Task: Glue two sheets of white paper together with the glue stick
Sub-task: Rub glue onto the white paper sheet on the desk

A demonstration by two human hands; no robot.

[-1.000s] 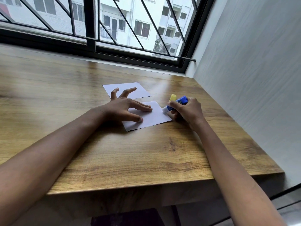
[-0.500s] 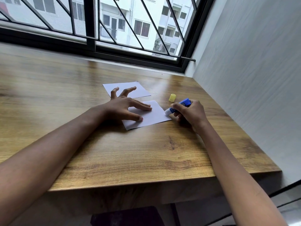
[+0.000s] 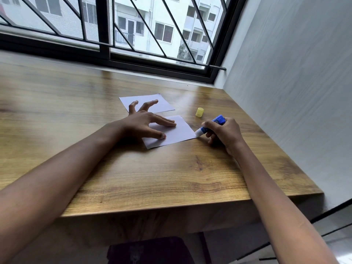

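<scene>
Two white paper sheets lie on the wooden table [image 3: 133, 178]. On the near sheet [image 3: 177, 135] my left hand [image 3: 144, 123] presses flat with its fingers spread, covering the sheet's left part. The far sheet [image 3: 162, 103] lies just behind it, partly hidden by my raised fingers. My right hand [image 3: 222, 134] grips the blue glue stick [image 3: 211, 124], tilted, its white tip touching the near sheet's right corner. The yellow cap [image 3: 199, 112] stands on the table between the far sheet and the glue stick.
A grey wall [image 3: 295, 92] runs along the table's right side. A black-framed window with bars [image 3: 133, 44] closes the far edge. The table's front edge is close to me, with a dark seat [image 3: 150, 250] below it.
My right hand has drawn the glue stick rightward and nearer along the near sheet's right edge, to its corner. The yellow cap has come fully into view. My left hand has stayed put.
</scene>
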